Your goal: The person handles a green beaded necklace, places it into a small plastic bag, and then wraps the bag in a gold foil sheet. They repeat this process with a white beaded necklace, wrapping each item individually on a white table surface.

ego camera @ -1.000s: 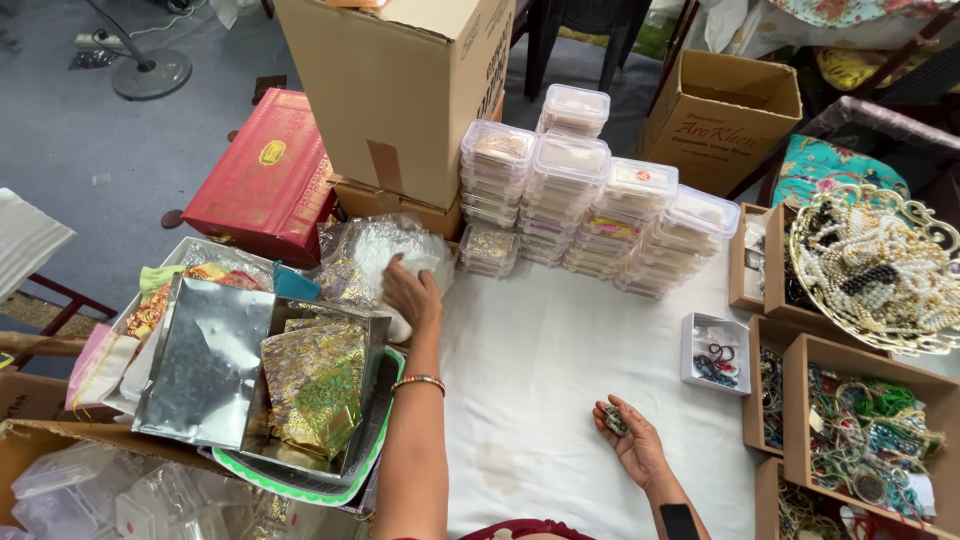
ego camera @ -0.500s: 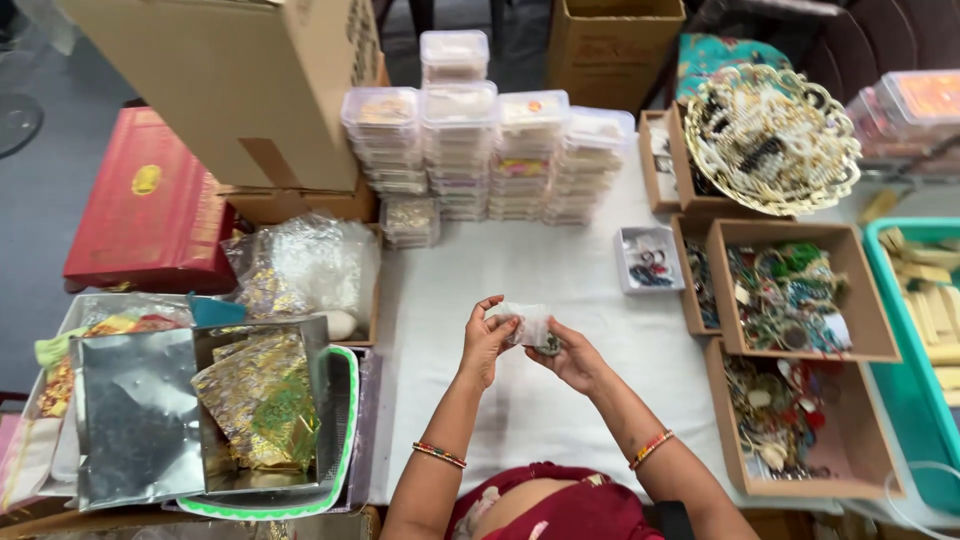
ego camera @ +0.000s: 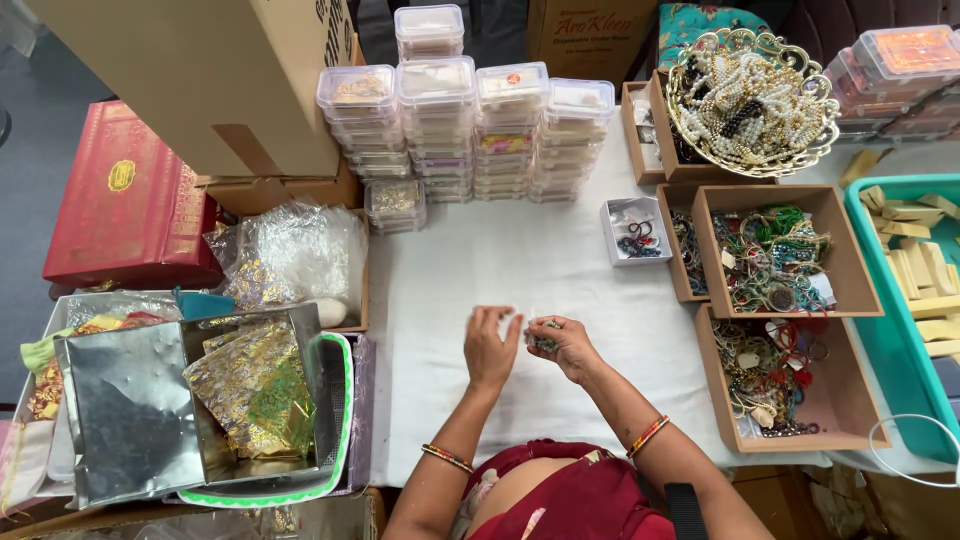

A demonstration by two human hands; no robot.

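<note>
My left hand [ego camera: 491, 347] and my right hand [ego camera: 566, 345] are close together over the white tablecloth [ego camera: 520, 260]. My right fingers are curled tight around a small bunch of beads [ego camera: 545, 340]. My left fingers are bent and pinch a small clear bag [ego camera: 520, 318], but it is blurry. A moment ago I held the bag up higher, and now both hands are lower and nearer to me. Left of me sits a shiny silver box [ego camera: 130, 410] with gold foil packets [ego camera: 250, 385]. Right of me are brown boxes of jewelry [ego camera: 775, 260]. Farther away stand stacks of clear plastic boxes [ego camera: 465, 125] and a gold basket of pearls [ego camera: 750, 100].
</note>
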